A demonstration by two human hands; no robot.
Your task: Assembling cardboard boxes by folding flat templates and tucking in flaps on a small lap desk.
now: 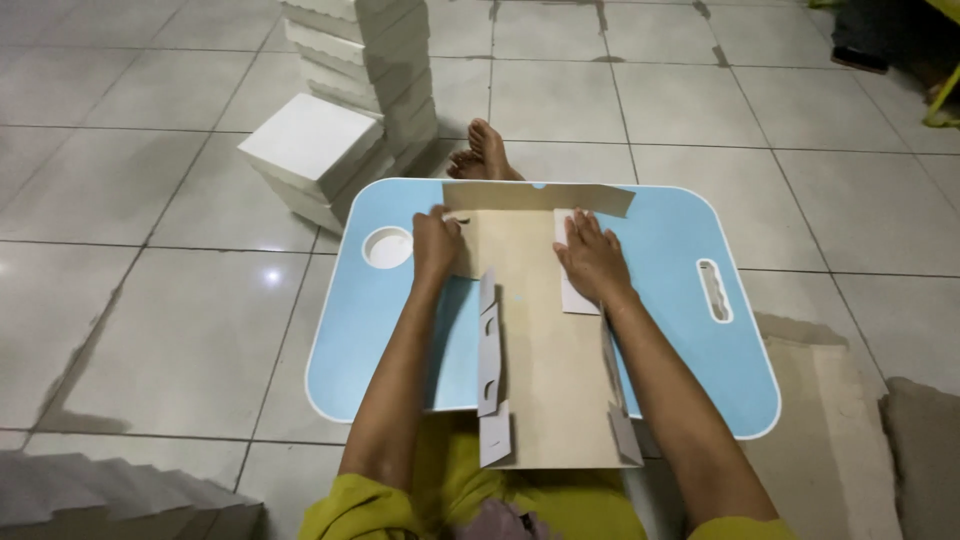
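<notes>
**Inspector:** Start with the surroundings, largest item first.

**Onlooker:** Grey tiled floor (pixel 150 300). On it, ahead and to the person's left, stands a tall stack of folded white boxes (pixel 370 60), with a shorter stack (pixel 315 155) leaning at its foot. The person sits on the floor with a light blue lap worktop (pixel 690 340) across the legs; it has a round cup recess (pixel 388 247) on one side and a slot handle (pixel 715 290) on the other.

**Inspector:** And the work itself?

**Onlooker:** A flat brown die-cut cardboard blank (pixel 545 350) lies lengthwise on the worktop, its near end overhanging toward the lap. Side flaps (pixel 490 350) stand part-raised along both long edges, and the far flap is folded.

**Inspector:** Hands?

**Onlooker:** Left hand (pixel 436 245) is at the far left corner, fingers curled on the edge; whether it pinches the card or only presses, I cannot tell. Right hand (pixel 592 260) lies flat and spread, palm down, holding nothing, bearing on the blank and a white panel (pixel 572 295) beside it.

**Inspector:** Risks?

**Onlooker:** In my judgement, the overhanging end could tip the blank off if pressure eases. Uneven pressing might crease it away from the score lines, and the leaning short stack could slide if knocked.
</notes>
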